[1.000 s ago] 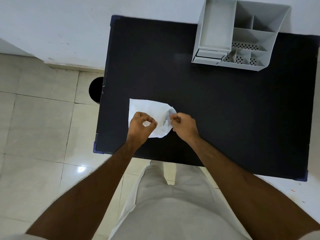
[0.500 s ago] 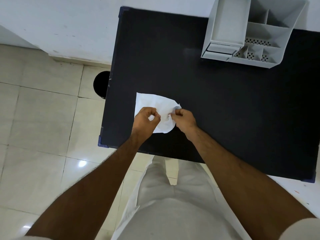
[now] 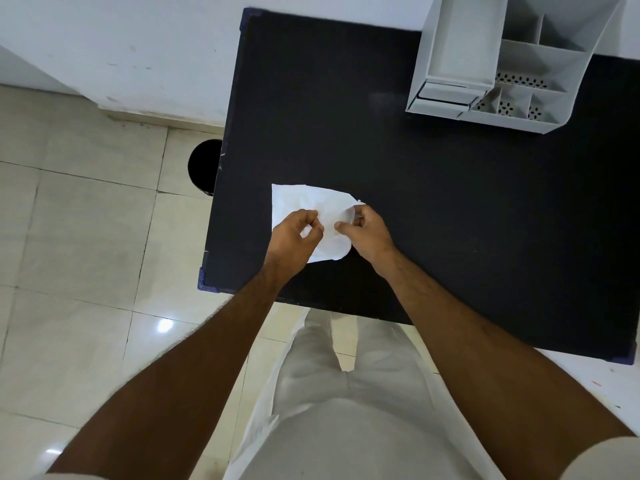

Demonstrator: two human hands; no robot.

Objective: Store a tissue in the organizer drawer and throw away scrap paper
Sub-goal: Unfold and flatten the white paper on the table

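- since the earlier frames the head view had drifted, so the black table (image 3: pixel 450 209) and the grey organizer (image 3: pixel 512 60) sat further right and higher in the picture; the hands had hardly shifted over the white sheet, though the right one's pinch sat a little further onto it.
- head view: the left hand (image 3: pixel 294 237) was curled, thumb and forefinger closed to a narrow pinch on the sheet's near-left part.
- the right hand (image 3: pixel 367 233) was also narrowed to a pinch, holding the sheet's right edge, which lifted and curled slightly at its fingertips.
- the white tissue (image 3: pixel 304 202) lay on the table near its front-left corner, mostly flat, both hands touching it (whether it was one layer or two i could not tell).
- the organizer stood at the table's far right, well apart from the hands; its small drawer (image 3: pixel 446 95) at the front-left looked closed.
- a dark round bin (image 3: pixel 204 166) stood on the floor just beside the table's left edge, partly hidden under it.
- by my reading the task was at an early stage: the tissue was being folded or gathered, nothing was stored, the drawer was unopened, and no scrap had visibly gone to the bin.
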